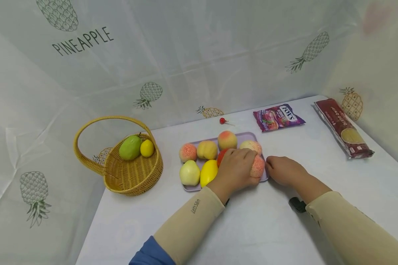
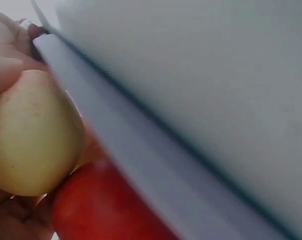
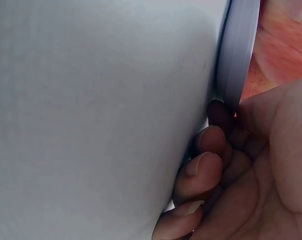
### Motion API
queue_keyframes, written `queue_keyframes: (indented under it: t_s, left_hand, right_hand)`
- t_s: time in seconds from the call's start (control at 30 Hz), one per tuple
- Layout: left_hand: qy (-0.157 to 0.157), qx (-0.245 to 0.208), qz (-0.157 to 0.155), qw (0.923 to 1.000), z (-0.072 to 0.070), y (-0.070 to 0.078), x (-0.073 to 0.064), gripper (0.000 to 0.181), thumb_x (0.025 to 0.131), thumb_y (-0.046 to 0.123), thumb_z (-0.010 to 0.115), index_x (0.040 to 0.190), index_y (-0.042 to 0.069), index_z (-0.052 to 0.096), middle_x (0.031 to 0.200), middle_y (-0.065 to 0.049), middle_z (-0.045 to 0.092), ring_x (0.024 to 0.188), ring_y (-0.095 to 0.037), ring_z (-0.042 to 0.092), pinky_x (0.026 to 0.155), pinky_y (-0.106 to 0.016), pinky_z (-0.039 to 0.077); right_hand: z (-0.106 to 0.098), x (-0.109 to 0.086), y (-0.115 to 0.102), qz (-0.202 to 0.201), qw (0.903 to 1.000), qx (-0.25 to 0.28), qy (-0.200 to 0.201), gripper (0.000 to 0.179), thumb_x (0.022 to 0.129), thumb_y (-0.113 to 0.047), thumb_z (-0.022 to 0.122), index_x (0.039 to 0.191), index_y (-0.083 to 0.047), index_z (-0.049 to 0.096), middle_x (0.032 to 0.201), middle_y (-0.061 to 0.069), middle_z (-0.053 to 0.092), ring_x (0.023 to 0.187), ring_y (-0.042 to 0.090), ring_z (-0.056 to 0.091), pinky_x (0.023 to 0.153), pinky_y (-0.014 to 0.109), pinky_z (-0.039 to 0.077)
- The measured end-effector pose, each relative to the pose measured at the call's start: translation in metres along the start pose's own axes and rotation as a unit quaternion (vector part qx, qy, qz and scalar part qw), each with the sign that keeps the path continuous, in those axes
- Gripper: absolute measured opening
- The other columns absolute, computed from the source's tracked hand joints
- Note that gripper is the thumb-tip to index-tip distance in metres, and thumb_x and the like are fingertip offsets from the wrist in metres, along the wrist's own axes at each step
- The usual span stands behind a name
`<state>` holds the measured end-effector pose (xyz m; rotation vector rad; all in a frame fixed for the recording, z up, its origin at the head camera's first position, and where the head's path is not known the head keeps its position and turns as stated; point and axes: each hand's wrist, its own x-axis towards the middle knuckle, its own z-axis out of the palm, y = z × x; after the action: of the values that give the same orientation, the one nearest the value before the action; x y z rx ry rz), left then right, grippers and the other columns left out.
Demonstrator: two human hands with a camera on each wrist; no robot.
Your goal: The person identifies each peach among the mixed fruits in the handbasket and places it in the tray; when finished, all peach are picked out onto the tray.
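My left hand reaches over the right part of a lilac tray, fingers curled round a pink-speckled peach. In the left wrist view the peach shows its pale yellow side against the fingers, close beside a glossy red fruit. Most of that red fruit is hidden under the hand in the head view. At the tray's right edge, my right hand pinches the rim between thumb and forefinger, its other fingers curled near the tabletop. A pale peach lies just behind the left hand.
Also on the tray are a yellow mango, a pale green apple and several peach-like fruits. To the left stands a wicker basket with a green fruit and a lemon. Behind lie a cherry, a purple candy bag and a spaghetti pack.
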<state>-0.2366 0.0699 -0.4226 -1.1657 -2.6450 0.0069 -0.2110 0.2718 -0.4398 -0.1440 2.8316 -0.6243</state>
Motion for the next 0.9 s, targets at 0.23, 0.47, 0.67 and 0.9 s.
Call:
queue_keyframes:
  t_s: [0.23,0.47,0.67,0.9]
  left_hand:
    - [-0.014,0.027,-0.010,0.9995,0.0066,-0.0022,0.0013,0.067,0.081,0.067,0.072,0.127,0.021,0.059,0.111,0.006,0.057,0.104,-0.012,0.057,0.112,-0.037,0.040]
    - [-0.016,0.032,-0.016,0.9992,0.0077,-0.0017,0.0010,0.069,0.083,0.067,0.069,0.132,0.021,0.056,0.117,0.006,0.060,0.110,-0.014,0.059,0.114,-0.040,0.039]
    - [-0.020,0.032,-0.030,0.9988,0.0062,-0.0008,-0.0020,0.072,0.083,0.068,0.069,0.136,0.022,0.055,0.124,0.007,0.061,0.121,-0.017,0.058,0.119,-0.045,0.035]
    - [-0.028,0.037,-0.032,0.9984,0.0051,-0.0020,-0.0057,0.074,0.083,0.071,0.068,0.135,0.020,0.055,0.123,0.005,0.061,0.122,-0.018,0.056,0.122,-0.047,0.032]
  right_hand:
    - [-0.0001,-0.0004,0.0006,-0.001,1.0000,-0.003,0.003,0.026,0.105,-0.025,0.044,0.088,-0.011,0.057,0.086,0.008,0.064,0.081,0.028,0.060,0.073,0.050,0.049]
    - [-0.0010,-0.0003,0.0010,-0.001,1.0000,-0.005,-0.001,0.026,0.105,-0.025,0.043,0.088,-0.012,0.057,0.085,0.007,0.063,0.081,0.027,0.060,0.073,0.049,0.049]
    - [-0.0009,-0.0007,0.0004,0.001,1.0000,-0.007,-0.001,0.025,0.105,-0.026,0.044,0.090,-0.011,0.058,0.088,0.009,0.064,0.085,0.030,0.062,0.076,0.051,0.050]
    - [-0.0009,-0.0013,-0.0015,0.002,1.0000,-0.001,-0.006,0.024,0.105,-0.025,0.045,0.092,-0.010,0.059,0.091,0.011,0.066,0.088,0.032,0.064,0.079,0.053,0.051]
